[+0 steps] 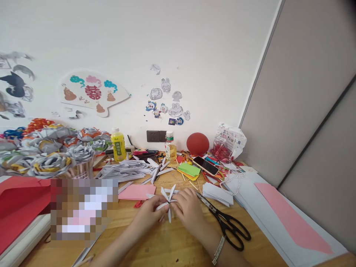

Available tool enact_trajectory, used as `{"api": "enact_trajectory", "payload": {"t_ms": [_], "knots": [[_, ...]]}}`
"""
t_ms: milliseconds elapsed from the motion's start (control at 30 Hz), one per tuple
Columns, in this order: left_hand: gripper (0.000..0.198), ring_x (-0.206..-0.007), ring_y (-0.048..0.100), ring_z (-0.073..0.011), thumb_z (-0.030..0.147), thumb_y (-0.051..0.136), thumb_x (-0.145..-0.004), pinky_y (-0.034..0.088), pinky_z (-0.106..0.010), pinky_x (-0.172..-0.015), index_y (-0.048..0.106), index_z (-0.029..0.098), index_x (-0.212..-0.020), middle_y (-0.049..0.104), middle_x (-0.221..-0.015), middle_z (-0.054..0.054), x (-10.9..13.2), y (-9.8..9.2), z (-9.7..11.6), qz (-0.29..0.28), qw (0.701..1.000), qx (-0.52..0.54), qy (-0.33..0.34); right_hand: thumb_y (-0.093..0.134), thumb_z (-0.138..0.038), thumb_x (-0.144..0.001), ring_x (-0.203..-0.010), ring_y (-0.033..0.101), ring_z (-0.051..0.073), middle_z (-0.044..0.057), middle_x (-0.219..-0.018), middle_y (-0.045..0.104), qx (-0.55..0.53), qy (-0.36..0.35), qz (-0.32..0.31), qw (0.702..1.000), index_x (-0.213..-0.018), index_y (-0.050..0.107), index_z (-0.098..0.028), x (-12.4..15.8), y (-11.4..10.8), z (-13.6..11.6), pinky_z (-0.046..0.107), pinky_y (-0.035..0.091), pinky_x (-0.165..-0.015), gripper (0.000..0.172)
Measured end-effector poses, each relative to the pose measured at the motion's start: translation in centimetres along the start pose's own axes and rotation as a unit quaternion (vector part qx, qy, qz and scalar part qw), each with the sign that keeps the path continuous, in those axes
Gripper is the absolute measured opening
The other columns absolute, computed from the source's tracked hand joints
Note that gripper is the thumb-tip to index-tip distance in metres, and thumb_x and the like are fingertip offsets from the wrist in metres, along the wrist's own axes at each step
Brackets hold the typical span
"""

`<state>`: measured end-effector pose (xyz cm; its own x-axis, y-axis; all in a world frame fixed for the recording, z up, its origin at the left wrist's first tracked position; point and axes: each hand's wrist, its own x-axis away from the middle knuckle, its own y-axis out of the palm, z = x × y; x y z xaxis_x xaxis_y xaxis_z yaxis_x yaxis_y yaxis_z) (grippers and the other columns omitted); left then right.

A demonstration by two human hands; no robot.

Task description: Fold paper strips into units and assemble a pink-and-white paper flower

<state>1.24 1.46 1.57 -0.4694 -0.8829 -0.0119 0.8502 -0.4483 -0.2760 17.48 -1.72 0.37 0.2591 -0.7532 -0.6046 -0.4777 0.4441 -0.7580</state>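
Between my two hands is a white folded-paper flower (pixel 170 215) with several pointed petals spreading from its centre. My left hand (pixel 151 212) pinches it from the left, and some of its fingers are hidden behind the petals. From the other side my right hand (pixel 188 207) grips it near the centre with thumb and fingertips. Black-handled scissors (pixel 222 218) lie just right of my right hand. Pink paper sheets (pixel 137 191) lie behind my left hand, with a scrap of red (pixel 138 204) by their edge.
Folded white paper strips (pixel 125 170) are heaped behind. A yellow bottle (pixel 118 144), a clear bottle (pixel 170 146), a phone (pixel 205 165), green paper (pixel 189 169) and a white paper stack (pixel 217 193) stand or lie around. Paper flowers (pixel 50 163) crowd the left; large sheets (pixel 267 222) line the right.
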Motion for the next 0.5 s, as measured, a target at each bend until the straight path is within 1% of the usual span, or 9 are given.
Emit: {"api": "enact_trajectory", "payload": {"t_ms": [67,133,200,333,433,500], "knots": [[0.031,-0.048,0.046,-0.0116,0.047,0.056,-0.068,0.033,-0.023,-0.049,0.053,0.016,-0.066,0.050,-0.052,0.005,0.2,0.0,0.6,0.011,1.000,-0.012,0.014,0.057,-0.027,-0.082,-0.086,0.048,0.021,0.003,-0.092,0.060,-0.018,0.007,0.006,1.000,-0.094,0.055,-0.020,0.0,0.0,-0.2,0.035,0.035,-0.079,0.013],[0.031,-0.049,0.046,-0.0116,0.048,0.055,-0.068,0.034,-0.023,-0.050,0.052,0.017,-0.064,0.051,-0.051,0.005,0.3,0.0,1.0,0.027,1.000,-0.006,0.010,0.063,-0.032,-0.077,-0.091,0.047,0.022,0.004,-0.099,0.058,-0.035,0.014,0.011,0.999,-0.100,0.054,-0.020,0.1,0.0,-0.3,0.036,0.035,-0.083,0.027],[0.033,-0.048,0.046,-0.0120,0.050,0.055,-0.067,0.035,-0.023,-0.050,0.052,0.017,-0.065,0.052,-0.050,0.005,0.3,-0.1,1.1,0.029,1.000,0.009,0.000,0.066,-0.033,-0.073,-0.094,0.046,0.023,0.005,-0.101,0.057,-0.043,0.022,0.011,0.999,-0.101,0.053,-0.020,0.1,0.0,-0.4,0.036,0.036,-0.083,0.034],[0.040,-0.051,0.049,-0.0135,0.056,0.057,-0.064,0.038,-0.024,-0.051,0.053,0.016,-0.070,0.055,-0.056,0.003,0.0,0.0,0.1,0.042,0.999,0.013,-0.002,0.064,-0.023,-0.071,-0.094,0.046,0.022,0.004,-0.099,0.056,-0.040,0.015,-0.003,0.999,-0.098,0.054,-0.021,0.2,0.0,-0.8,0.036,0.037,-0.083,0.029],[0.042,-0.063,0.055,-0.0172,0.056,0.055,-0.068,0.042,-0.026,-0.059,0.056,0.015,-0.073,0.060,-0.065,-0.001,-0.1,0.2,-0.5,0.063,0.998,-0.010,0.021,0.061,-0.018,-0.070,-0.093,0.045,0.022,0.004,-0.099,0.055,-0.032,0.011,-0.013,0.999,-0.096,0.054,-0.020,0.3,0.2,-1.1,0.037,0.037,-0.083,0.028],[0.041,-0.069,0.056,-0.0196,0.057,0.054,-0.069,0.043,-0.026,-0.063,0.057,0.015,-0.071,0.063,-0.069,-0.003,-0.1,0.3,-0.5,0.070,0.997,-0.029,0.025,0.060,-0.017,-0.068,-0.093,0.045,0.024,0.006,-0.101,0.055,-0.012,0.010,-0.012,1.000,-0.094,0.055,-0.020,0.3,0.3,-1.3,0.040,0.037,-0.085,0.026]]}}
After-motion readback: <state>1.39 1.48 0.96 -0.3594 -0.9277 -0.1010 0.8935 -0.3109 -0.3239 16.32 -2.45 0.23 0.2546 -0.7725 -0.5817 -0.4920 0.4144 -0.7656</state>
